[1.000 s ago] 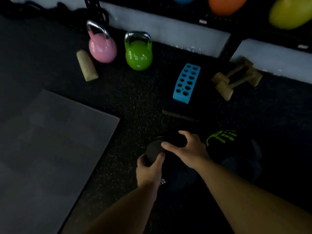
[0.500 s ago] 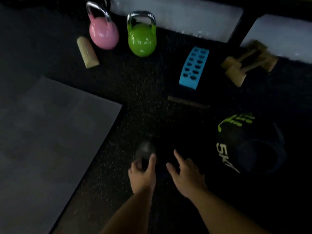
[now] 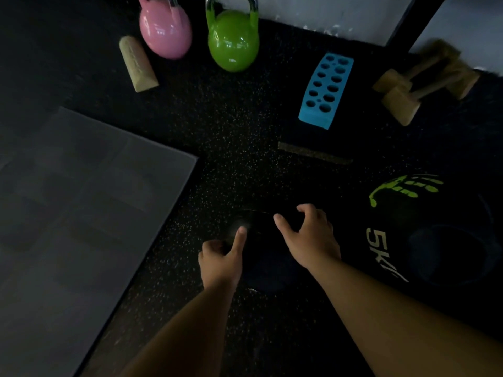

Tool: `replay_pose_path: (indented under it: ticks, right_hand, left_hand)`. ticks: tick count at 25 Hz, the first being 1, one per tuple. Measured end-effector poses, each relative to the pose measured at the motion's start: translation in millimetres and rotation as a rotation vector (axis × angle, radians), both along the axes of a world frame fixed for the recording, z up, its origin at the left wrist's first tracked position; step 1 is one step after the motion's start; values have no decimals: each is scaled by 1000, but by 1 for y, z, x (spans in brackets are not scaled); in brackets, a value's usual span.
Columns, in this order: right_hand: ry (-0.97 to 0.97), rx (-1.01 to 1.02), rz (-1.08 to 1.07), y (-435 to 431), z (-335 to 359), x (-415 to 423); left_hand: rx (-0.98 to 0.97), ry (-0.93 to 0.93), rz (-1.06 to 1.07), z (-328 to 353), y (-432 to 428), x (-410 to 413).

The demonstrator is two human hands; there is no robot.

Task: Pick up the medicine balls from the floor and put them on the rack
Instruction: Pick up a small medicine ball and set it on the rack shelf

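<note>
A small black medicine ball (image 3: 258, 235) lies on the dark speckled floor (image 3: 231, 148), near the middle of the scene and close to the person. It is cupped from both sides: the left hand (image 3: 221, 258) is laid against its left flank with the thumb stretched up over the top, and the right hand (image 3: 310, 240) is set on its right side with the fingers (image 3: 304, 209) spread wide and curled over the far edge. Whether the ball is already clear of the floor cannot be told, since it is very dark.

Just right of it a larger black ball (image 3: 424, 235) rests on the floor, marked with a green handprint and a "5K" print. A grey mat (image 3: 81, 200) lies to the left; a pink kettlebell (image 3: 166, 31), a green kettlebell (image 3: 232, 39), a blue block (image 3: 326, 88) and wooden handles (image 3: 416, 83) stand at the far side. Of the rack only a dark upright (image 3: 408, 20) is seen.

The small ball is judged dense for its size, firm and round, so rolling out of a one-sided hold is a risk. It is best taken with both palms low on opposite sides, slightly under the widest part.
</note>
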State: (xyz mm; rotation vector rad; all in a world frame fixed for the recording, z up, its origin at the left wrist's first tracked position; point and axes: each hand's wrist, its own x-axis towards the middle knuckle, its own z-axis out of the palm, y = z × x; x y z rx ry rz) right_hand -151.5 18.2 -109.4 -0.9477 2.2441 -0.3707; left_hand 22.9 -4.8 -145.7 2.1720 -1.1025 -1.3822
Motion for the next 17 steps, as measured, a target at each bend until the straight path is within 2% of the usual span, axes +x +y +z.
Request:
replay_pose_path:
  ticks: [5, 11, 17]
  right_hand:
    - [-87, 20, -51, -11, -25, -12]
    - [-315, -3, -82, -25, -41, -14]
    - [-390, -51, -133, -24, -43, -16]
  left_hand:
    - [94, 200, 90, -19, -6, -3]
    - [261, 436, 145, -29, -18, 0]
    - [317, 497, 166, -42, -18, 1]
